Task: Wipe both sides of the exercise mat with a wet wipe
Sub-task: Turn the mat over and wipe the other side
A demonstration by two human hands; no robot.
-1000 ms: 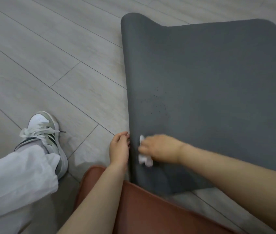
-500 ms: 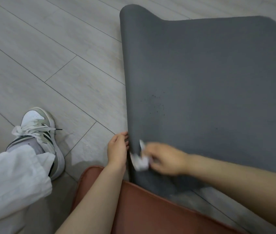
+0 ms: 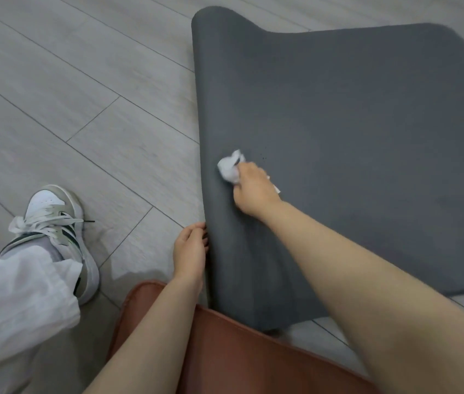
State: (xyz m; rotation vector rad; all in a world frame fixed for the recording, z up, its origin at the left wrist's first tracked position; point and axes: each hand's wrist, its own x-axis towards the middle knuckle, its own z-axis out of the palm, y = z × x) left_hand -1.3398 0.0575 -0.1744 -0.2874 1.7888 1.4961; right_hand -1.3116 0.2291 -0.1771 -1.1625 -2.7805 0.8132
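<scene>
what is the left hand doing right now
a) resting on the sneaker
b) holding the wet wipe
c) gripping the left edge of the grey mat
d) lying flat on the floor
c: the left hand has its fingers curled round the mat's left edge, while the right hand holds the wet wipe against the mat farther up.

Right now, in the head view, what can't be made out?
- Underside of the exercise mat: faces the floor.
- Left hand fingertips: tucked behind the mat's edge.
- Most of the wet wipe: bunched inside the right hand.
- Mat's right end: cut off by the frame.
</scene>
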